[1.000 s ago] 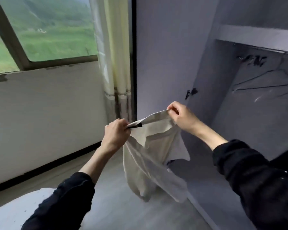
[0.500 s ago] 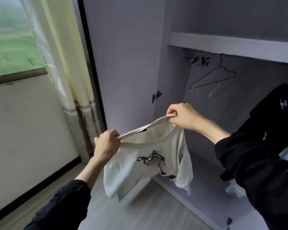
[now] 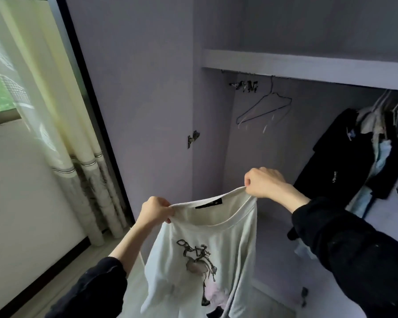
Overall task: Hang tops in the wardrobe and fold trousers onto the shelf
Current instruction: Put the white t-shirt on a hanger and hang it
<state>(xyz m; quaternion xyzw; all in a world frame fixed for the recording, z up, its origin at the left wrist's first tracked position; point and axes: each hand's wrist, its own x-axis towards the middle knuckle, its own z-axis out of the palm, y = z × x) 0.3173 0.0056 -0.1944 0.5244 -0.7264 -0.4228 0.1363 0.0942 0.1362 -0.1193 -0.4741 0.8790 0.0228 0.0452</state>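
Head view only: white T-shirt (image 3: 200,260) held up by the neckline in front of the open wardrobe (image 3: 216,134), printed front facing the camera, black label at the collar between the two grips. Left hand (image 3: 155,211) curled tight on the left end of the collar, fabric pinched in the fist; right hand (image 3: 265,183) likewise fisted on the right end, held higher and further into the wardrobe. Collar stretched taut between them, body and sleeves hanging slack below both hands, lower hem out of frame. Above and beyond the right hand: empty wire hanger (image 3: 265,109) on the rail under the shelf (image 3: 308,65), small clips just left of its hook. To the right of the right hand, dark clothes (image 3: 352,154) already hung. Beyond the left hand, curtain (image 3: 55,111) and window. Shirt judged light, soft, floppy, not fragile; no shape of its own, likely to bunch or slip off thin wire. Best hold: collar or shoulder seams as now, one hand freed for the hanger, neck opening fed over it. Hanging not yet done.
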